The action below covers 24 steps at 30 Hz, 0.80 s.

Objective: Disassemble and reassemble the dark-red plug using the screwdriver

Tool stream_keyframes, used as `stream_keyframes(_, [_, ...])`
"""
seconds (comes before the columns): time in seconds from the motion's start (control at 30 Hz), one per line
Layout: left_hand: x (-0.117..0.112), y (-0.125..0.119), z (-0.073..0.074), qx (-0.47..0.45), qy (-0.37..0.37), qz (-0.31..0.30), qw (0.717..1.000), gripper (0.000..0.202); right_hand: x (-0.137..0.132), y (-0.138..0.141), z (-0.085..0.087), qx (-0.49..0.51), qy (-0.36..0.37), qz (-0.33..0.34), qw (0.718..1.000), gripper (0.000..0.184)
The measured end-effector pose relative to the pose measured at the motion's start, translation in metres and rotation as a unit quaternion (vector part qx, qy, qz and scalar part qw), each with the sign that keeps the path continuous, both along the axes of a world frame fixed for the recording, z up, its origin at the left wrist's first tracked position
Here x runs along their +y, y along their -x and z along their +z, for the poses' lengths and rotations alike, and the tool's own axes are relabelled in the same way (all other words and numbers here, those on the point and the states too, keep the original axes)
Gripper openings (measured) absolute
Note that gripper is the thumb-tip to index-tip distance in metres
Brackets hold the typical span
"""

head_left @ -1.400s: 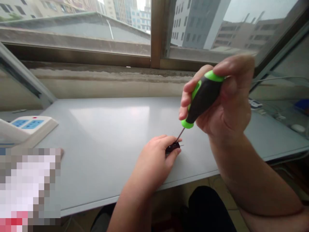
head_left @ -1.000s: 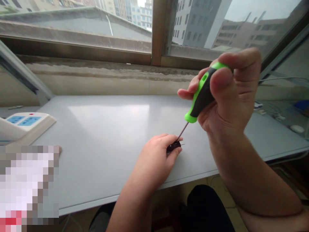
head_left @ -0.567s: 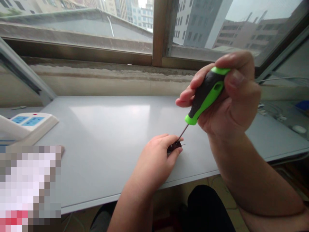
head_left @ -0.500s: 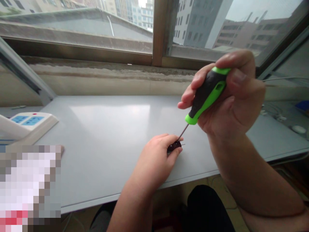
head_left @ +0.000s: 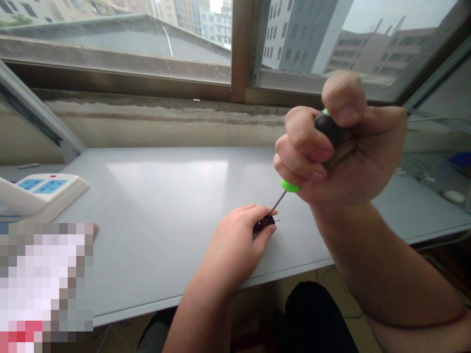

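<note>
A black-and-green screwdriver (head_left: 328,126) is being gripped in a tight fist by the right hand (head_left: 342,147), with the fingers (head_left: 301,142) curled round the handle and the thumb (head_left: 344,98) pressed over its far end, so that much of the handle is being hidden. Its thin metal shaft (head_left: 278,202) is being angled down from the fist toward the left hand (head_left: 235,242). The tip is being held at the left fingertips, though whether it is touching anything there cannot be told.

A small dark part (head_left: 263,224) is being pinched between the thumb and fingers of the left hand, and a fine pin (head_left: 277,221) is being left sticking out just past the fingertips. The part is being held just above the grey worktop (head_left: 165,206), but whether it is resting on that surface cannot be told. It is judged to be light, stiff and easily dropped, so it seems best taken by its body, with the fine pin being spared from pressure. The screwdriver's rubbery handle is judged to offer the surer hold.

A white power strip (head_left: 44,189) is being kept well to the left of the hands, while a white computer mouse (head_left: 453,196) is lying well to their right, and a window (head_left: 239,49) is standing beyond them.
</note>
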<state>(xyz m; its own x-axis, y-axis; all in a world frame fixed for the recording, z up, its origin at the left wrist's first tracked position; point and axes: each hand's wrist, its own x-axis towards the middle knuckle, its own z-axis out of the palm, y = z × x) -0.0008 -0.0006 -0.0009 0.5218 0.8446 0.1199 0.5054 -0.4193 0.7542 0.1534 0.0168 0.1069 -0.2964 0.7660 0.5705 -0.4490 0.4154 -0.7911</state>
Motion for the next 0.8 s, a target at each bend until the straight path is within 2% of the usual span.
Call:
stream_keyframes(0.1, [0.001,-0.001,0.000,0.000,0.002,-0.001,1.000,0.026,-0.002,0.002,-0.001,0.008,-0.002,-0.015,1.000,0.036])
stream_keyframes(0.17, [0.001,-0.001,0.000,-0.001,0.006,0.002,1.000,0.026,-0.001,0.004,-0.006,0.043,-0.017,-0.053,0.998,0.034])
stream_keyframes(0.27, [0.001,-0.001,0.000,-0.003,0.010,0.005,1.000,0.026,0.004,0.010,-0.017,0.074,-0.024,-0.091,0.993,0.040])
stream_keyframes(0.47, [0.000,0.000,0.000,0.001,0.008,0.000,1.000,0.027,0.008,0.015,-0.024,0.167,-0.009,-0.080,0.983,0.034])
stream_keyframes(0.6, [0.000,0.000,-0.002,-0.007,0.011,0.001,1.000,0.026,0.008,0.009,-0.020,0.112,0.012,-0.078,0.991,0.031])
stream_keyframes(0.7, [0.001,0.000,-0.002,-0.009,0.009,0.003,1.000,0.026,0.009,0.004,-0.020,0.060,-0.003,-0.058,0.997,0.024])
stream_keyframes(0.8, [0.001,0.000,-0.002,-0.010,0.007,0.002,1.000,0.025,0.010,0.002,-0.022,0.052,-0.015,-0.053,0.997,0.019])
